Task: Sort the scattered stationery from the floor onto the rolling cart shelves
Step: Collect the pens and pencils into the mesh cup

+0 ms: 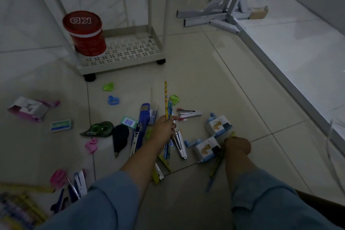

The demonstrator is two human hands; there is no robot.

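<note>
My left hand (164, 129) is shut on a bunch of pencils (166, 102) that stick up towards the white rolling cart (123, 59). My right hand (237, 145) is closed around a yellow-green pencil (232, 134) low over the floor, beside two blue boxed sharpeners (218, 125). Scattered stationery lies on the tiles around my hands: staplers (188, 114), a blue hole punch (142, 123), correction tape (99, 129), erasers (60, 126) and small coloured sharpeners (113, 100). More pencils (214, 173) lie under my right forearm.
A red lidded tub (85, 33) stands on the cart's bottom shelf. A grey metal table base (214, 17) lies at the back right. A pink box (29, 108) sits at left, with scissors (61, 198) and crayons (18, 209) at the lower left.
</note>
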